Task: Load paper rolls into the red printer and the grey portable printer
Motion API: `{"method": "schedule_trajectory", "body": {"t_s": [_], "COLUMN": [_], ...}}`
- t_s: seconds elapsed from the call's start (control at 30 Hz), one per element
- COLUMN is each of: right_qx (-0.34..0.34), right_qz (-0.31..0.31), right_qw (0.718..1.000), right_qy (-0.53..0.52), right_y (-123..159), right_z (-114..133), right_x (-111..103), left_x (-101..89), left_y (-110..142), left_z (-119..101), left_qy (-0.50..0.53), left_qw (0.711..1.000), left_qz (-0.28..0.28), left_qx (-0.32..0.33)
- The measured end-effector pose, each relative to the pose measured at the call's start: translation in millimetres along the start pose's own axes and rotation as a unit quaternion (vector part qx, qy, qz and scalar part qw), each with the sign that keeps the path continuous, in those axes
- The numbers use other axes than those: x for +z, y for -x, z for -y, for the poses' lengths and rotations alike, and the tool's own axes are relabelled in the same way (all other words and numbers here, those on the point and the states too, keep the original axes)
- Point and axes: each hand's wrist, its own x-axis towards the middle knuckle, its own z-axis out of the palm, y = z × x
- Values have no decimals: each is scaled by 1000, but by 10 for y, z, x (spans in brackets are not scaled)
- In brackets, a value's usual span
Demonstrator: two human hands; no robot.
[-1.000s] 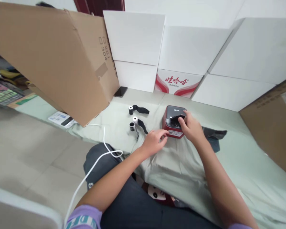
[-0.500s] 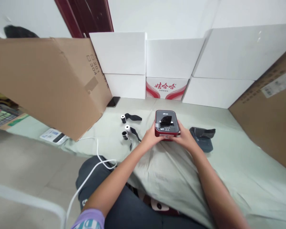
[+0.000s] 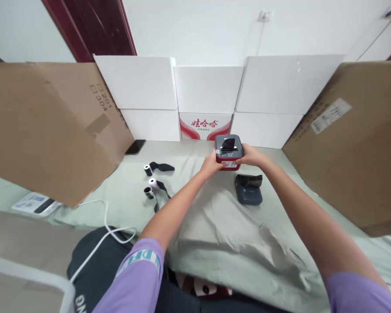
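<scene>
A small red-and-black printer (image 3: 228, 150) with a dark strip standing out of its top slot is between my two hands, near the white boxes. My left hand (image 3: 211, 164) grips its left side and front, thumb along the front face. From the other side, my right hand (image 3: 250, 155) holds its right edge, thumb also at the front. Whether its base touches the cloth I cannot tell. Nearer to me, below my right hand, sits a dark blue-grey printer (image 3: 248, 193) with a black strip on top. Several small rolls (image 3: 153, 183) with black tails lie to the left.
White boxes (image 3: 208, 89) are stacked along the back. Large cardboard pieces stand at left (image 3: 52, 126) and right (image 3: 355, 143). A phone (image 3: 135, 147) lies by the left one. A white cable (image 3: 107, 224) runs over the near-left edge of the green cloth (image 3: 211, 234).
Both hands have carried the red-and-black printer away from me and to the right, toward the boxes. My arms are stretched further out. The view has shifted right.
</scene>
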Motion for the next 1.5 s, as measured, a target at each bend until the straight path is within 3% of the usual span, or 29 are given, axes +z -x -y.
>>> {"method": "schedule_trajectory", "body": {"t_s": [0.13,0.3,0.4,0.5,0.57,0.67,0.77,0.93,1.03,1.2,1.5], "right_qx": [25,61,139,257,284,249,238,188,156,119,97], "right_qz": [-6,-3,-66,-182,-214,-233,-225,-136,-114,-152,-179], "right_qw": [998,989,961,900,860,851,843,841,855,872,894], "right_qy": [-56,-136,-231,-300,-366,-400,-427,-489,-482,-449,-399], "right_y": [-29,8,276,770,1101,1387,1371,1112,1046,1167,1315], "right_z": [-377,-681,-809,-910,-926,-818,-546,44,217,147,273], "right_x": [105,220,261,424,609,887,1083,1421,1669,1913,1875], "left_x": [214,332,407,565,691,776,589,-90,-333,-369,-314], "left_y": [-151,-82,179,628,925,1201,1307,1509,1625,1685,1703], "left_z": [35,78,27,-49,-92,-127,-84,172,297,327,442], "left_qy": [-34,1,11,-14,-11,-19,-38,-68,-96,-99,6], "left_qw": [999,999,999,999,997,988,988,994,992,992,1000], "left_qz": [31,49,15,-7,62,156,147,88,74,61,9], "left_qx": [-9,-15,-31,-40,-38,-5,13,-4,-36,-39,-26]}}
